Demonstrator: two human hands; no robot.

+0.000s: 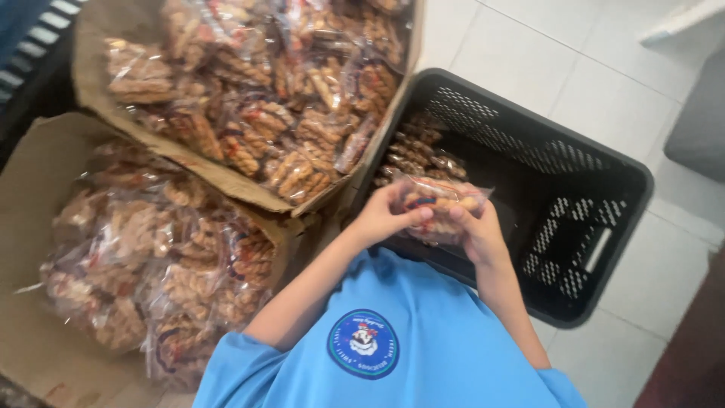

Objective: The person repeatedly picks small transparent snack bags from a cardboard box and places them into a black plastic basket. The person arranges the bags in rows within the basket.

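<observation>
We hold one clear packet of twisted snacks in both hands above the near left corner of a black crate.

Our left hand grips the packet's left end with fingers curled round it and the thumb pressed on top, while our right hand is closed on its right end, fingers clenched on the plastic. Inside the crate, along its left wall, we see a few more packets lying on the bottom. Just beside the crate's left wall stands an open cardboard box heaped with the same snack packets, and a second cardboard box, likewise full, sits against that one's left edge. The crate rests on a pale tiled floor.
</observation>
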